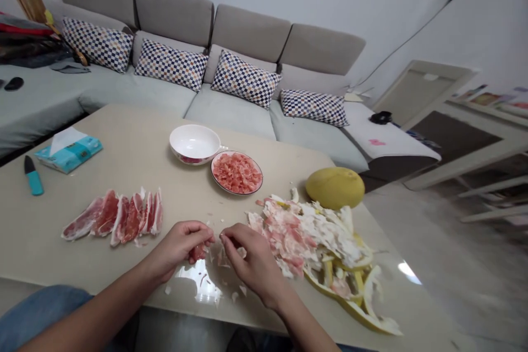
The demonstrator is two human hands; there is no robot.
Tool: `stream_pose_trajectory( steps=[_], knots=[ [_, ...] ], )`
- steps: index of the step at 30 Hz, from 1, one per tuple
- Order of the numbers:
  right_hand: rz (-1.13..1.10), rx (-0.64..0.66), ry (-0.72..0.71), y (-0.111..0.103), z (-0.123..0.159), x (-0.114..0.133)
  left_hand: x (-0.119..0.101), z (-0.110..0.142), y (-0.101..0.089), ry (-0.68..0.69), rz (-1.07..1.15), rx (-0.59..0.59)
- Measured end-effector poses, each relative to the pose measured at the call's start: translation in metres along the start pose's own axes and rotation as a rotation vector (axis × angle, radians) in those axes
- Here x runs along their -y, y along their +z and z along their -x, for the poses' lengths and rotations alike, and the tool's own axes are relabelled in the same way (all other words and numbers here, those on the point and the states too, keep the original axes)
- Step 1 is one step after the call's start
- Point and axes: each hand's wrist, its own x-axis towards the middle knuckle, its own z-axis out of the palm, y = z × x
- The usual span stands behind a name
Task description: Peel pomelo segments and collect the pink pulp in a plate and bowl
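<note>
Over the front of the table, my left hand (pixel 179 245) is closed around a piece of red pomelo flesh (pixel 198 253), partly hidden by the fingers. Close beside it, my right hand (pixel 253 264) is pinched, with a tiny pale bit at its fingertips that I cannot make out. Unpeeled pomelo segments (pixel 135 214) lie in a row to the left. Behind the hands, a plate (pixel 236 193) carries a heap of red pomelo pulp (pixel 237 172). To the right are a pile of peeled membranes (pixel 289 231) and thick yellow-green rinds (pixel 363 308).
A white bowl (pixel 195 142) stands beside the plate. One whole pomelo (pixel 335 187) sits at the table's right edge. On the left lie a tissue pack (pixel 72 154) and a knife with a turquoise handle (pixel 34 179). Small scraps dot the table (pixel 177 311); a sofa (pixel 231 110) stands behind.
</note>
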Motion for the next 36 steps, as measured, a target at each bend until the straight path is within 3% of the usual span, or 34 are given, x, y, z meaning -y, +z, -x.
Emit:
stream_pose_trajectory(
  steps=[3, 6, 9, 11, 15, 18, 22, 25, 30, 36],
  knots=[
    [0.068, -0.087, 0.006, -0.017, -0.024, -0.02, 0.0, -0.001, -0.001, -0.006, 0.111, -0.044],
    [0.196, -0.206, 0.092, -0.034, -0.069, -0.055, 0.0, -0.003, -0.001, -0.02, 0.251, -0.058],
    [0.271, -0.199, 0.145, -0.045, -0.11, -0.09, 0.001, -0.006, -0.003, -0.057, 0.331, -0.012],
    [0.335, -0.181, 0.188, -0.052, -0.121, -0.107, 0.002, -0.007, -0.004, -0.08, 0.353, 0.019],
    [0.48, -0.134, 0.303, -0.067, -0.103, -0.125, 0.007, -0.005, -0.004, -0.077, 0.372, 0.076],
    [0.564, 0.022, 0.36, -0.07, -0.081, -0.134, 0.008, -0.004, 0.0, -0.083, 0.372, 0.106],
    [0.628, 0.224, 0.363, -0.054, -0.07, -0.145, 0.01, -0.004, 0.002, -0.121, 0.379, 0.121],
    [0.651, 0.278, 0.371, -0.04, -0.069, -0.151, 0.011, -0.007, 0.0, -0.124, 0.389, 0.114],
    [0.625, 0.237, 0.368, -0.046, -0.069, -0.146, 0.011, -0.007, -0.001, -0.129, 0.394, 0.105],
    [0.528, -0.002, 0.214, -0.062, -0.106, -0.12, 0.017, -0.012, 0.004, -0.106, 0.345, 0.119]
  ],
)
